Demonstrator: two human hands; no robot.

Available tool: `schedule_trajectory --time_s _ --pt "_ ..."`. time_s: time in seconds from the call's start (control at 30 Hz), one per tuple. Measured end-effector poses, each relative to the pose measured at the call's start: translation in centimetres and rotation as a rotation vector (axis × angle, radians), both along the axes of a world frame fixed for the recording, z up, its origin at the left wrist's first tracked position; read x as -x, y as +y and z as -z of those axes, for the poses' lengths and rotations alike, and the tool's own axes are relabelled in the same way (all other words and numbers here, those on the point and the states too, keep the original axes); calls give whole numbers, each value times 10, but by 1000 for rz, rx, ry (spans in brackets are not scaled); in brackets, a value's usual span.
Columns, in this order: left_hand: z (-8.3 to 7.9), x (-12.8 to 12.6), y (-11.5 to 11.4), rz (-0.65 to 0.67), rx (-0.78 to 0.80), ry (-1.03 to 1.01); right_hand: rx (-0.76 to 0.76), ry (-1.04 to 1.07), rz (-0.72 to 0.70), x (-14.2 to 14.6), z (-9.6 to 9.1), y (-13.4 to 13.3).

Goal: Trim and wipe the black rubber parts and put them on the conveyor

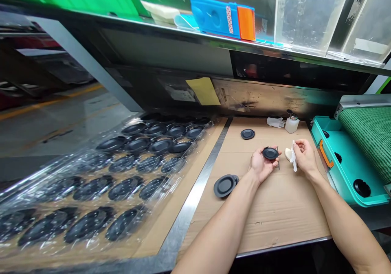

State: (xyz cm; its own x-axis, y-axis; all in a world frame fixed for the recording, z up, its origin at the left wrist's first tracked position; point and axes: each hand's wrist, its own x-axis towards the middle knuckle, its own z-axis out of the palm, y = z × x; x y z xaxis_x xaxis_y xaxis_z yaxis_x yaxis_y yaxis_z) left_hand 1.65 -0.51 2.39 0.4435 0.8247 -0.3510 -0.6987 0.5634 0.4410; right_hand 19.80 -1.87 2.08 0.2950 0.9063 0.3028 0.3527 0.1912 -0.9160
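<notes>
Spreading across the left of the frame, rows of black rubber discs are laid out under clear plastic film on a brown card sheet. A steel strip is set between that sheet and the cardboard work surface at centre. One loose black disc is lying flat at lower centre, near the left hand, and another is placed further up the surface.

The left hand is turned palm up, with its fingers curled narrowly around a third black disc, which is held just above the middle of the cardboard. Just beside it, a white cloth is pinched between the thumb and fingers of the right hand – a cream-coloured pad (its material is hard to tell) is seen touching the cloth.

At the far edge of the cardboard, a crumpled white wipe is lying near an upright plastic bottle. At the right of the frame, a teal tray with an orange handle and round black openings is placed beside a green belt.
</notes>
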Motion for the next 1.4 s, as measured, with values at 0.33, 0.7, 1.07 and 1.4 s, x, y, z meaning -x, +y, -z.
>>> schedule_trajectory --time_s 0.33,0.7,1.07,1.4 --pt "-9 0 -4 138 102 81 49 -177 -142 3 -8 -8" --pt "-2 -18 -21 280 -231 431 -75 -609 -308 14 -19 -21" --pt "7 -24 -20 269 -289 575 -148 -914 -265 14 -10 -19" --pt "1 -25 -24 264 -297 603 -116 -1017 -195 18 -13 -22"
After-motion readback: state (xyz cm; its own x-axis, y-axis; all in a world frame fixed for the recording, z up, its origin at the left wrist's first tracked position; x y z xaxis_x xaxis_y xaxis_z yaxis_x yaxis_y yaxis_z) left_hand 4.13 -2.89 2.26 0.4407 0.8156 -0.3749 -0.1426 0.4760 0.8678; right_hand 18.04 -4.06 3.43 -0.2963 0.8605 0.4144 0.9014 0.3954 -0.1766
